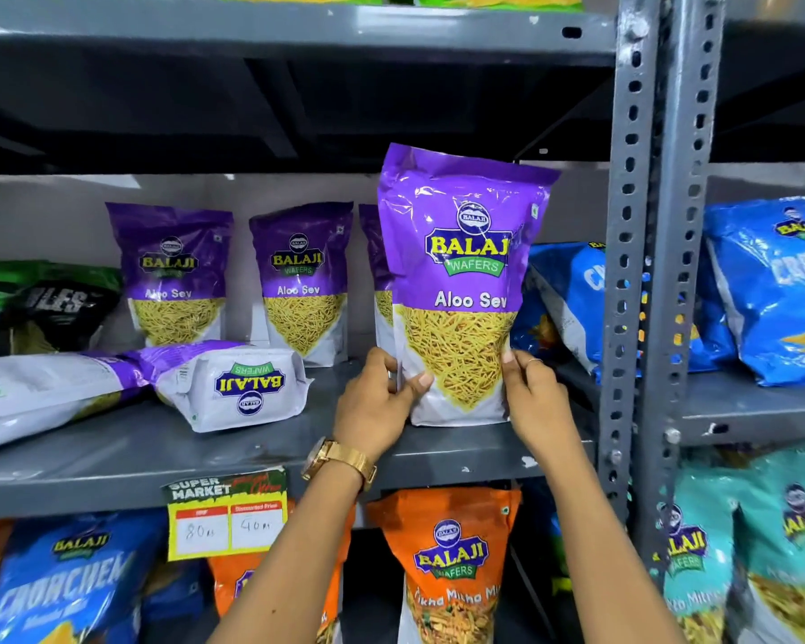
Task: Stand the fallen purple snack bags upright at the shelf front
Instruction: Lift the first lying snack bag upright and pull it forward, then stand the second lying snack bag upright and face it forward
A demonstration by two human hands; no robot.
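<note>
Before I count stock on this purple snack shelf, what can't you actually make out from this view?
- Third upright back bag: mostly hidden behind the held bag.
- Far-left fallen bag: cut off by the picture's left edge.
- Price tag: handwritten numbers too faint to read surely.
- Behind the toppled bag: hidden.

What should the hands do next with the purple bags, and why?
Probably let go of the upright bag, which the left hand and right hand hold standing at the shelf front, then reach left: two more purple bags lie flat there.
</note>
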